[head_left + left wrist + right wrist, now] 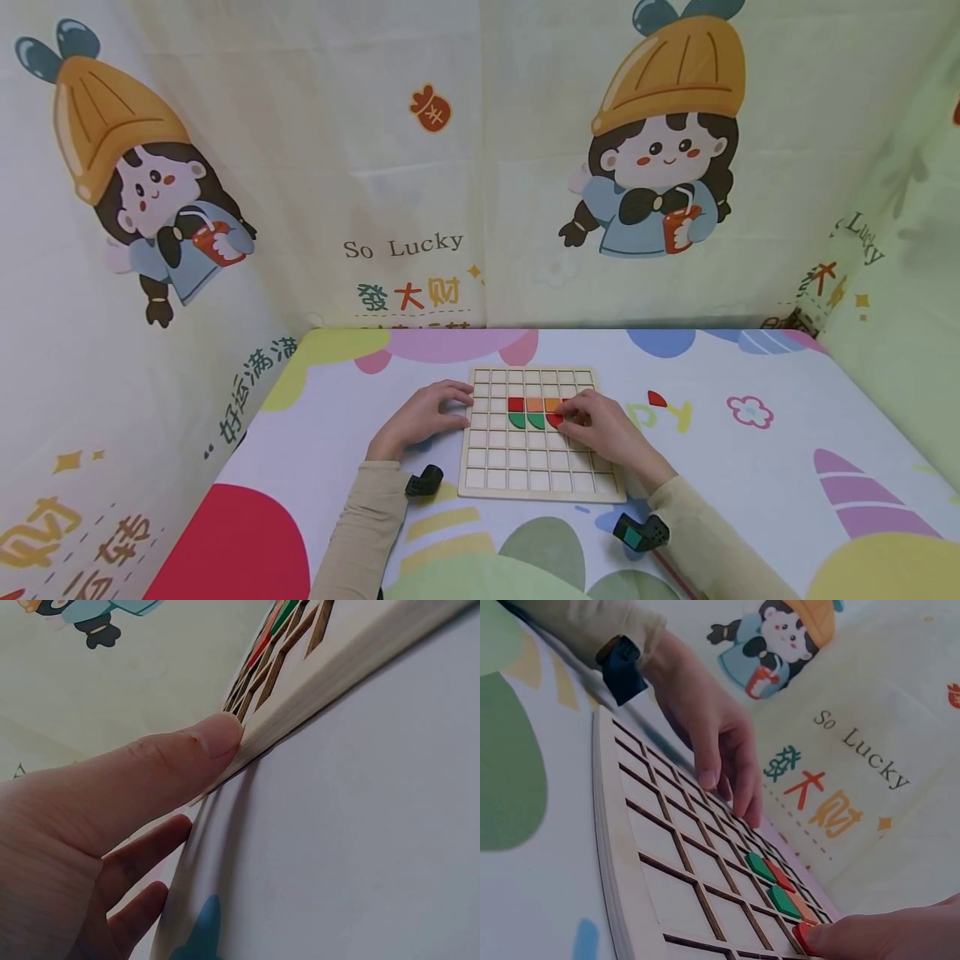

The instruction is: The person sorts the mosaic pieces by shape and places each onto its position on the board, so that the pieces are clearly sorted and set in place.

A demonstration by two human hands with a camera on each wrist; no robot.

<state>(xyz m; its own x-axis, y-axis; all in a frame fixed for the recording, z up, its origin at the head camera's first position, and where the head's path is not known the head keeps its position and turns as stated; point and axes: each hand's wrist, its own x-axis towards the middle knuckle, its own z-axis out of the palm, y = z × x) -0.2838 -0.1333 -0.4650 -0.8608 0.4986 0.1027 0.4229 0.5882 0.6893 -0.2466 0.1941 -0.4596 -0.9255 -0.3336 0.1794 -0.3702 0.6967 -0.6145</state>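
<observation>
A square wooden grid board (496, 458) lies on the table. In one row sit a red square tile (516, 404) and two orange tiles, with a bit of red showing by the right fingers. Below them are two green quarter-round tiles (517, 421) and a red quarter-round tile (553, 421). My right hand (600, 423) pinches this red tile at its cell, thumb (840, 937) right on it; the other fingertips are out of the right wrist view. My left hand (426, 418) rests at the board's left edge, its thumb (187, 754) against the rim and fingers loosely extended.
A loose red tile (657, 399) lies on the table to the right of the board. The patterned tablecloth (720, 467) runs back to a printed cloth wall (525, 275). Black devices (641, 532) are worn at both wrists.
</observation>
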